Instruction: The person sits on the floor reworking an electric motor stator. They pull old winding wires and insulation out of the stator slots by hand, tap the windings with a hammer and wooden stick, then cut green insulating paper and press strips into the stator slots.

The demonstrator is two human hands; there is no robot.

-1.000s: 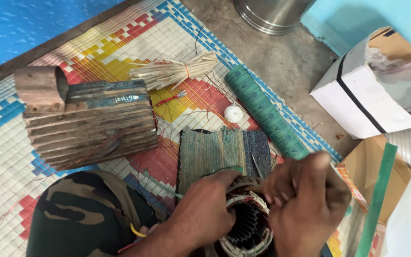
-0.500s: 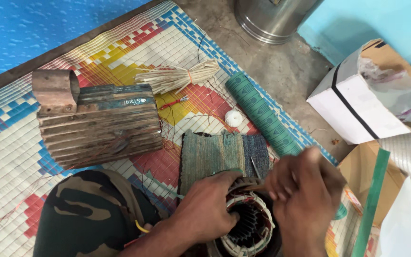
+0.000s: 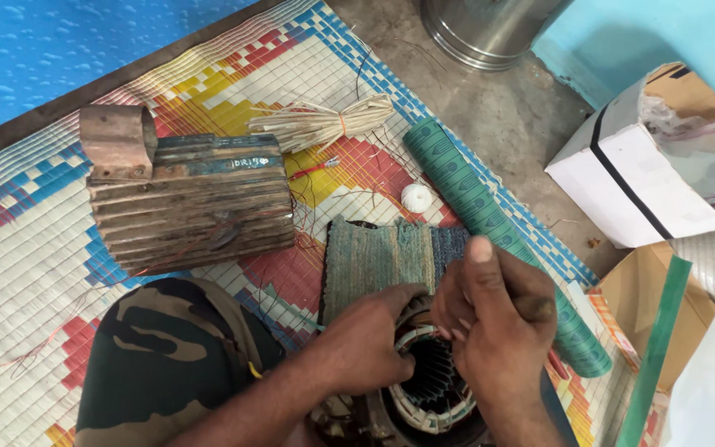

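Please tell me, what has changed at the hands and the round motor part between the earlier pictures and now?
The right hand has lifted a little above the stator's rim, fingers now raised and pinched. The left hand stays gripping the rim's left side. The ribbed motor casing, green roll and straw bundle lie as before; only the camera view shifted slightly.

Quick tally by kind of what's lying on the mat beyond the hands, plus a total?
Ribbed motor housing: 1
Bundle of pale sticks: 1
Green paper roll: 1
Small white spool: 1
Folded woven cloth: 1
Total: 5

Not counted: the stator that the left hand and right hand are working on.
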